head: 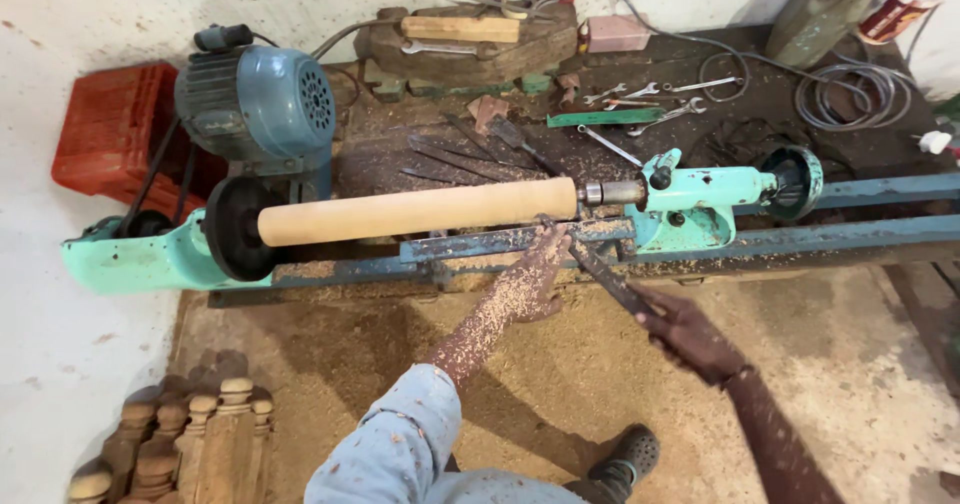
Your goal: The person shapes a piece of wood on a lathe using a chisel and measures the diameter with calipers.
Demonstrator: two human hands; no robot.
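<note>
Far left: red crate [105, 129] by the wall; near left, a stack of turned wooden spindles [180, 444]. Blue motor [262, 99] sits behind the lathe headstock [140, 254]. Pale wooden cylinder [415, 211] is mounted horizontally between faceplate and teal tailstock [700, 199]. Left hand [530, 284], dusted with sawdust, fingers curled down on the blade of a long dark chisel [605, 276] at the tool rest [515, 239], just below the cylinder's right end. Right hand [690, 334] grips the chisel handle, fist closed. Far right: spanners [645, 99], coiled cable [850, 94].
</note>
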